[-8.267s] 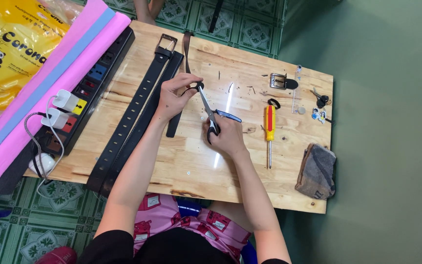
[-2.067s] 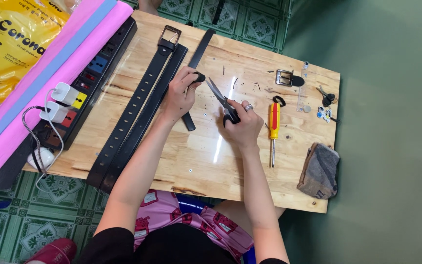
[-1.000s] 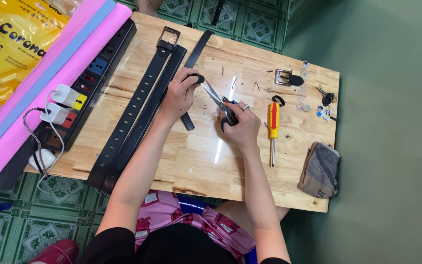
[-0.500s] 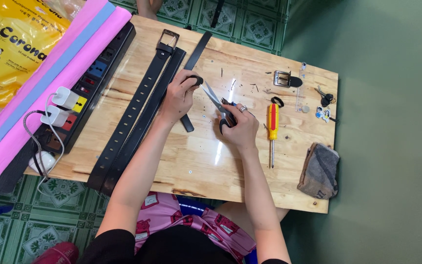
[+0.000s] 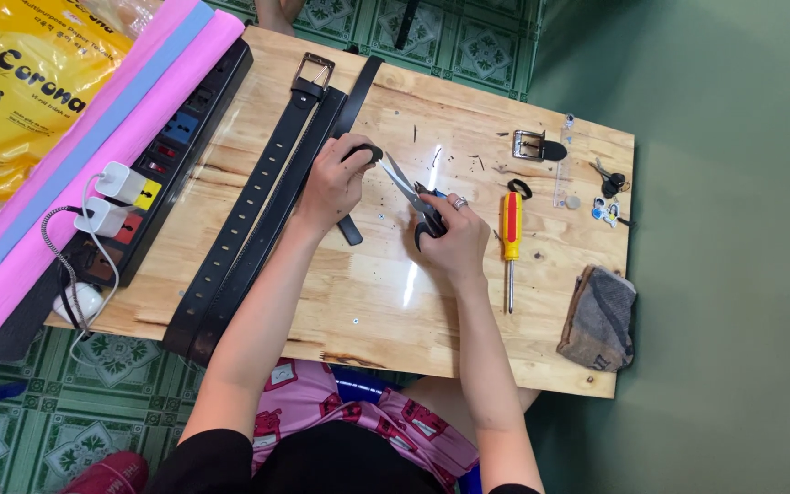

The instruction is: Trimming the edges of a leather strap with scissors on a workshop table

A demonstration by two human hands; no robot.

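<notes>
- While the black strap (image 5: 351, 197) is pinched by the left hand (image 5: 333, 180), scissors (image 5: 411, 192) are gripped by the right hand (image 5: 454, 240).
- Fingers could be nicked, since the blades point toward them.

A home craft corner is suggested rather than a proper workshop. A small wooden surface (image 5: 468, 338) is set on a patterned green tiled floor (image 5: 38, 412), with belts (image 5: 258, 210), a buckle (image 5: 530, 145), a screwdriver (image 5: 510, 229) and a power strip (image 5: 162, 165) laid out. Keys (image 5: 610, 180) and a yellow bag (image 5: 11, 82) are seen beside them.
</notes>
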